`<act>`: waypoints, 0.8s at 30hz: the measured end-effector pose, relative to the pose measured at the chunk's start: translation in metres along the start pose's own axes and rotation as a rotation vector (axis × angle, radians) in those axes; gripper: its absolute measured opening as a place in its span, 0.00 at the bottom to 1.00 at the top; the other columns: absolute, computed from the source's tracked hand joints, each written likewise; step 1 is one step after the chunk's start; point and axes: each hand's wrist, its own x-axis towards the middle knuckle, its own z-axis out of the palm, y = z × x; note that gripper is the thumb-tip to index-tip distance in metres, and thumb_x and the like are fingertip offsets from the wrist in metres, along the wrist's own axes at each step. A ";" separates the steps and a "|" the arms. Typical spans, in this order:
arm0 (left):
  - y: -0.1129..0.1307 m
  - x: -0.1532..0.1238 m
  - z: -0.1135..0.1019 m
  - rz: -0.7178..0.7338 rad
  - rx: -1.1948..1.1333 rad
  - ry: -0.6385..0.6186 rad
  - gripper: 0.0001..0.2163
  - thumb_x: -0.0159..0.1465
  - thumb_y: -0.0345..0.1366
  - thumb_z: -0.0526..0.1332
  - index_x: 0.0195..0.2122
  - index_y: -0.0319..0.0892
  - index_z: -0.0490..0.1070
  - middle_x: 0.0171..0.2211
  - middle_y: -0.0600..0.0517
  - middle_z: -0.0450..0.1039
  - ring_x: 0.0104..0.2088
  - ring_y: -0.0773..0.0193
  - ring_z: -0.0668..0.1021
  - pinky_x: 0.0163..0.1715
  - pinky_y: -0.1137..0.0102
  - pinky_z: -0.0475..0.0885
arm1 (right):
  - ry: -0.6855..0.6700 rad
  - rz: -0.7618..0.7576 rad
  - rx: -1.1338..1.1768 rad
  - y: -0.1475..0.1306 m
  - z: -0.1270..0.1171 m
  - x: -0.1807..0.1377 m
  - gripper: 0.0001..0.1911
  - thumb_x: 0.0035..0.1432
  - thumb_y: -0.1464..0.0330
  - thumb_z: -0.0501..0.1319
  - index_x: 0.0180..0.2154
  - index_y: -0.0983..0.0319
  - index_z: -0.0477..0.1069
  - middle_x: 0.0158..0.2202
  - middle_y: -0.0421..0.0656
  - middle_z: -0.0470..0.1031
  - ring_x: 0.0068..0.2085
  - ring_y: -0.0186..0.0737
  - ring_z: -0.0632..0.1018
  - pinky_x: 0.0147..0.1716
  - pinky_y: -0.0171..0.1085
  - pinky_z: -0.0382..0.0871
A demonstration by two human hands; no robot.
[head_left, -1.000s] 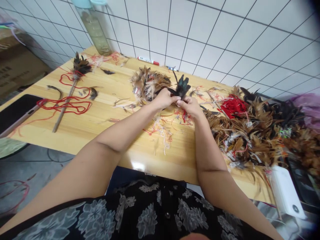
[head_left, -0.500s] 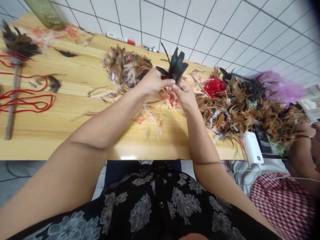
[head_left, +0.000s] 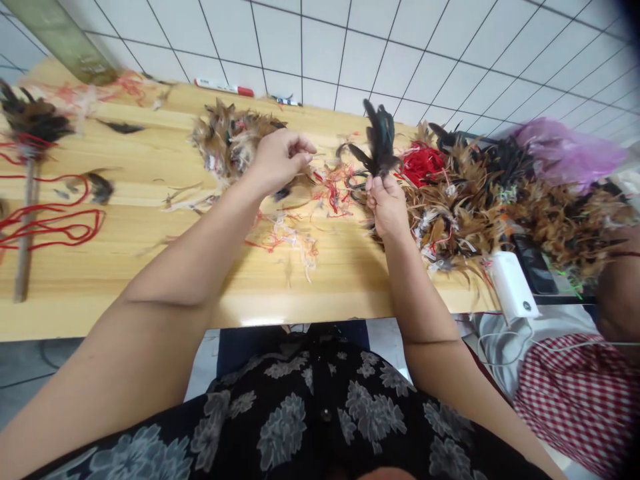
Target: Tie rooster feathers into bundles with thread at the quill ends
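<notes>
My right hand (head_left: 389,205) pinches a small bunch of dark, glossy feathers (head_left: 381,137) by their base, tips pointing up and away from me. Apart from it, my left hand (head_left: 284,159) hovers beside a pile of brown and cream feathers (head_left: 227,137), fingers loosely bent, and I see nothing held in them. Between the hands, red and white thread scraps (head_left: 334,190) lie on the wooden table (head_left: 225,260). A larger heap of brown feathers (head_left: 465,213) spreads right of my right hand, with a bundle of red string (head_left: 423,163) at its back edge.
A stick with dark feathers (head_left: 27,220) lies at the left beside looped red cord (head_left: 75,227). Two markers, one a red-capped marker (head_left: 225,87), lie by the tiled wall. A white device (head_left: 515,287), a phone (head_left: 536,265), a purple plastic bag (head_left: 570,153) and another person's arm (head_left: 620,287) are right.
My hands have come apart. The left has let go of the dark feathers and moved left; the right has carried them to the right. The view has shifted slightly.
</notes>
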 end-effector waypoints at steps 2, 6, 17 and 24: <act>-0.010 0.002 -0.003 0.039 0.159 -0.005 0.06 0.62 0.28 0.71 0.38 0.46 0.84 0.44 0.46 0.84 0.50 0.45 0.85 0.63 0.50 0.80 | 0.074 0.045 0.081 0.000 0.000 -0.002 0.36 0.62 0.32 0.76 0.34 0.55 0.68 0.27 0.33 0.60 0.28 0.31 0.59 0.26 0.33 0.56; -0.030 0.005 -0.005 0.123 0.380 -0.035 0.05 0.64 0.32 0.71 0.38 0.50 0.84 0.48 0.43 0.84 0.61 0.39 0.83 0.72 0.45 0.75 | 0.123 0.117 0.153 0.002 0.010 -0.007 0.36 0.65 0.34 0.75 0.34 0.55 0.66 0.25 0.31 0.57 0.26 0.29 0.57 0.25 0.32 0.52; -0.051 0.010 0.006 0.172 0.399 -0.053 0.06 0.59 0.37 0.74 0.38 0.48 0.84 0.50 0.37 0.81 0.63 0.29 0.77 0.76 0.38 0.63 | 0.116 0.089 0.196 -0.001 0.013 -0.015 0.41 0.61 0.24 0.69 0.35 0.53 0.62 0.24 0.31 0.52 0.25 0.32 0.54 0.23 0.37 0.50; -0.051 0.042 0.047 0.155 0.353 -0.144 0.07 0.54 0.31 0.74 0.31 0.46 0.79 0.42 0.40 0.77 0.64 0.30 0.72 0.74 0.42 0.64 | 0.047 0.022 0.132 0.020 0.018 -0.013 0.44 0.58 0.20 0.65 0.36 0.53 0.63 0.26 0.31 0.54 0.26 0.32 0.57 0.24 0.37 0.52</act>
